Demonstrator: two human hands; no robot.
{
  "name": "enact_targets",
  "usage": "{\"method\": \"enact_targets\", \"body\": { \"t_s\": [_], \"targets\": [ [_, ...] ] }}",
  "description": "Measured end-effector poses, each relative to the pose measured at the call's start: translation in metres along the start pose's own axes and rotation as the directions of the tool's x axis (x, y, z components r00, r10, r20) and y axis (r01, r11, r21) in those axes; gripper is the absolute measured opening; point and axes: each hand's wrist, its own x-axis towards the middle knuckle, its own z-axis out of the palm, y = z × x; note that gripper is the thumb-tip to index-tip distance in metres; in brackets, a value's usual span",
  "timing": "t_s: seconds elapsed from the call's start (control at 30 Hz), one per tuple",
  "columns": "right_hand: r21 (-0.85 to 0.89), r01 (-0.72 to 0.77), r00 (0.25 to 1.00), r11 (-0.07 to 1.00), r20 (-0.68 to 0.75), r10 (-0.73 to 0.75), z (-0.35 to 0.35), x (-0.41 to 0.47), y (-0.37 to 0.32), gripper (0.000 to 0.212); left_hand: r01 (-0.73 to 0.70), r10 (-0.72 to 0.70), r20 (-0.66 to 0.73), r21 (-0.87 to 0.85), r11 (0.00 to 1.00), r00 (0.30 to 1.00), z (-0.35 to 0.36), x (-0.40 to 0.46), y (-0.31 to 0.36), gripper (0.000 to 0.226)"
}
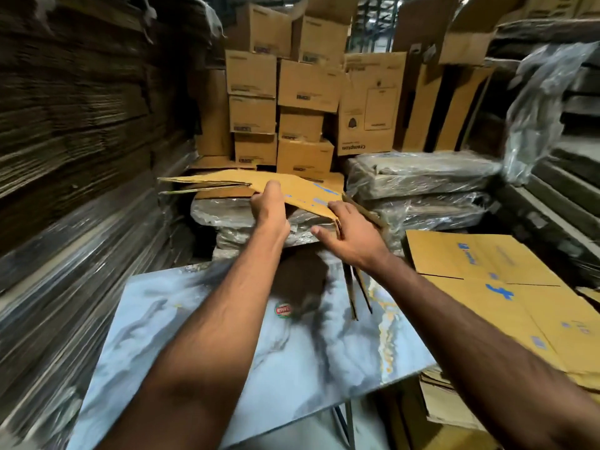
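Note:
A flattened brown cardboard box (227,183) with blue print is held in the air above the far end of a marbled blue-grey table (201,336). My left hand (268,206) grips its near edge at the middle, fingers curled over the top. At the box's right corner, my right hand (350,235) lies against the cardboard with fingers spread and fairly straight. Loose flaps hang down under that corner to the table.
Plastic-wrapped bundles of flat cardboard (418,183) lie beyond the table. Made-up cartons (302,86) are stacked behind. A pile of flat printed boxes (506,287) sits at the right. Tall cardboard stacks (71,125) wall the left. A small round sticker (283,310) is on the table.

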Motion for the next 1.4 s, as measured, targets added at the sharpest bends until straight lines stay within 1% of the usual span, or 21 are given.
{"method": "enact_targets", "body": {
  "t_s": [0.03, 0.1, 0.23, 0.33, 0.43, 0.5, 0.6, 0.67, 0.73, 0.83, 0.9, 0.93, 0.97, 1.0, 1.03, 1.1, 1.13, 1.17, 1.23, 1.33, 1.4],
  "targets": [
    [-0.043, -0.011, 1.0, 0.999, -0.007, 0.01, -0.005, -0.009, 0.011, 0.059, 0.003, -0.003, 0.016, 0.016, 1.0, 1.0, 0.004, -0.011, -0.005, 0.004],
    [-0.096, 0.021, 1.0, 0.995, 0.002, -0.021, -0.015, -0.027, 0.03, 0.063, 0.024, -0.026, 0.036, 0.061, 0.998, 0.999, 0.006, -0.034, -0.02, 0.001],
    [-0.385, 0.209, 0.958, 0.899, 0.266, -0.109, -0.035, -0.076, 0.069, 0.066, 0.153, -0.169, 0.083, 0.169, 0.974, 0.982, -0.029, -0.066, -0.06, 0.02],
    [-0.49, 0.217, 0.928, 0.844, 0.373, -0.022, -0.046, -0.111, 0.096, 0.062, 0.307, -0.31, 0.0, 0.152, 0.94, 0.951, -0.064, -0.086, -0.093, 0.047],
    [-0.502, 0.261, 0.884, 0.824, 0.467, 0.005, -0.036, -0.139, 0.113, 0.052, 0.372, -0.366, -0.103, 0.046, 0.927, 0.925, -0.079, -0.12, -0.128, 0.046],
    [-0.555, 0.272, 0.912, 0.786, 0.41, -0.026, -0.022, -0.159, 0.122, 0.048, 0.37, -0.364, -0.147, 0.019, 0.929, 0.92, -0.086, -0.136, -0.143, 0.044],
    [-0.543, 0.173, 0.984, 0.822, 0.138, -0.117, -0.011, -0.189, 0.132, 0.051, 0.375, -0.366, -0.167, 0.026, 0.927, 0.916, -0.091, -0.145, -0.147, 0.044],
    [-0.47, 0.18, 0.975, 0.864, -0.03, -0.22, -0.007, -0.204, 0.137, 0.034, 0.361, -0.354, -0.162, 0.012, 0.932, 0.921, -0.086, -0.149, -0.144, 0.043],
    [-0.422, 0.182, 0.961, 0.888, -0.116, -0.252, -0.002, -0.213, 0.138, 0.02, 0.343, -0.336, -0.16, 0.019, 0.939, 0.928, -0.077, -0.151, -0.143, 0.042],
    [-0.336, 0.075, 0.995, 0.939, -0.044, -0.095, -0.002, -0.226, 0.132, 0.044, 0.322, -0.311, -0.173, 0.041, 0.946, 0.935, -0.061, -0.155, -0.139, 0.043],
    [-0.266, -0.118, 0.988, 0.957, 0.065, 0.139, -0.007, -0.235, 0.127, 0.061, 0.325, -0.313, -0.169, 0.045, 0.945, 0.935, -0.056, -0.155, -0.141, 0.042],
    [-0.143, -0.268, 0.957, 0.953, 0.077, 0.28, -0.009, -0.238, 0.126, 0.072, 0.324, -0.314, -0.156, 0.043, 0.945, 0.936, -0.056, -0.155, -0.142, 0.041],
    [0.041, -0.446, 0.894, 0.894, 0.071, 0.443, -0.013, -0.236, 0.122, 0.083, 0.328, -0.318, -0.149, 0.042, 0.944, 0.936, -0.058, -0.154, -0.145, 0.04],
    [0.265, -0.615, 0.785, 0.742, 0.122, 0.607, -0.012, -0.229, 0.123, 0.091, 0.334, -0.324, -0.148, 0.047, 0.941, 0.935, -0.063, -0.151, -0.149, 0.039],
    [0.467, -0.725, 0.656, 0.507, 0.241, 0.716, -0.012, -0.22, 0.125, 0.092, 0.34, -0.329, -0.148, 0.062, 0.938, 0.933, -0.068, -0.148, -0.154, 0.037],
    [0.676, -0.736, 0.496, 0.038, 0.5, 0.71, -0.006, -0.204, 0.134, 0.07, 0.349, -0.335, -0.143, 0.088, 0.933, 0.931, -0.083, -0.145, -0.165, 0.029],
    [0.696, -0.711, 0.469, -0.099, 0.574, 0.671, -0.003, -0.2, 0.138, 0.053, 0.362, -0.347, -0.135, 0.101, 0.927, 0.928, -0.089, -0.146, -0.167, 0.025],
    [0.702, -0.701, 0.47, -0.13, 0.59, 0.656, -0.001, -0.196, 0.139, 0.038, 0.371, -0.356, -0.126, 0.121, 0.921, 0.926, -0.094, -0.148, -0.168, 0.024],
    [0.722, -0.689, 0.504, -0.064, 0.541, 0.673, 0.001, -0.191, 0.133, 0.025, 0.352, -0.338, -0.108, 0.159, 0.923, 0.935, -0.104, -0.153, -0.165, 0.024],
    [0.737, -0.666, 0.578, 0.118, 0.408, 0.707, 0.007, -0.185, 0.126, 0.022, 0.293, -0.287, -0.061, 0.256, 0.921, 0.956, -0.117, -0.15, -0.164, 0.032],
    [0.641, -0.674, 0.652, 0.369, 0.281, 0.704, 0.012, -0.183, 0.127, 0.028, 0.239, -0.258, 0.0, 0.373, 0.896, 0.966, -0.116, -0.153, -0.164, 0.034]
  ]
}}
